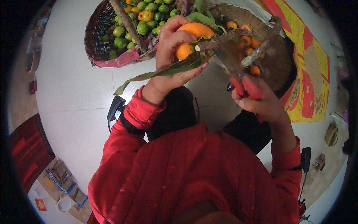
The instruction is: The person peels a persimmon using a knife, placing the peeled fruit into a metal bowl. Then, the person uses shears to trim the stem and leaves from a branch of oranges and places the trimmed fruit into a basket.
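Observation:
My left hand (173, 47) is closed around a bunch of orange fruits (197, 30) on a cut woody stem (207, 46) with green leaves, one long leaf (170, 70) hanging toward my wrist. My right hand (256, 98) grips red-handled pruning shears (233, 64), whose blurred blades reach up to the stem beside the fruits. Whether the blades are apart cannot be told. Behind the shears, a round woven basket (274, 61) holds several small orange fruits (255, 70) and has a branch-like handle (263, 44).
A second wicker basket (91, 42) at the upper left, with a wooden handle (125, 22), holds many green and some orange fruits (142, 28). A yellow and red printed sheet (310, 81) lies right of the round basket. My knees are below the hands.

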Available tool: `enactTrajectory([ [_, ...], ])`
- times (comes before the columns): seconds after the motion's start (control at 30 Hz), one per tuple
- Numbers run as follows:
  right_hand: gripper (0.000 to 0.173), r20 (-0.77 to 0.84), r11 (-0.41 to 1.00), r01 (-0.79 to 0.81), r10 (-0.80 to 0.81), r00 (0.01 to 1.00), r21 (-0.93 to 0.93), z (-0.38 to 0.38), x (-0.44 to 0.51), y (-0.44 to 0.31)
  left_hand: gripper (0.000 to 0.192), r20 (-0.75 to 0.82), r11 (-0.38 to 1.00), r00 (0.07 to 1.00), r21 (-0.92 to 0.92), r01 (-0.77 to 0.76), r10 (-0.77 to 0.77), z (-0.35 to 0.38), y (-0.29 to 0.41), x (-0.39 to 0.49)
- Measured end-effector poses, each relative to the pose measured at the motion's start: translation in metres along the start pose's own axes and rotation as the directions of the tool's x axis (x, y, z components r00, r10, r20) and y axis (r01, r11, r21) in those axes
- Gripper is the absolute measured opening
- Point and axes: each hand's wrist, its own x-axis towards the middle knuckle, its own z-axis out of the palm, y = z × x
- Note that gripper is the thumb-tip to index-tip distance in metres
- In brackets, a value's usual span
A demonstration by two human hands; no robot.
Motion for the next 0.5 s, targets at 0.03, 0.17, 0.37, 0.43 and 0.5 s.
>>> enactTrajectory([
  [0.03,0.022,0.006,1.000,0.004,-0.004,1.000,-0.019,0.001,0.001,0.000,0.062,-0.005,1.000,1.000,0.006,0.001,-0.001,0.000,0.001,0.000],
  [0.17,0.018,-0.024,0.990,0.058,-0.061,0.998,-0.132,0.005,0.004,0.002,0.058,-0.050,0.997,0.999,-0.074,0.007,-0.011,0.001,-0.001,0.000],
  [0.37,0.017,-0.120,0.997,0.035,-0.043,0.992,-0.068,0.018,0.002,0.015,0.054,-0.087,0.988,0.996,-0.155,0.009,-0.023,0.002,-0.002,-0.002],
  [0.43,0.018,-0.087,1.000,0.013,-0.011,0.996,0.020,0.018,0.003,0.018,0.057,-0.049,0.995,0.999,-0.102,0.013,-0.018,-0.001,-0.002,-0.003],
  [0.5,0.019,-0.064,0.999,0.029,-0.027,0.998,0.026,0.017,0.006,0.020,0.063,0.011,1.000,1.000,0.018,0.011,-0.012,-0.005,-0.002,-0.003],
])
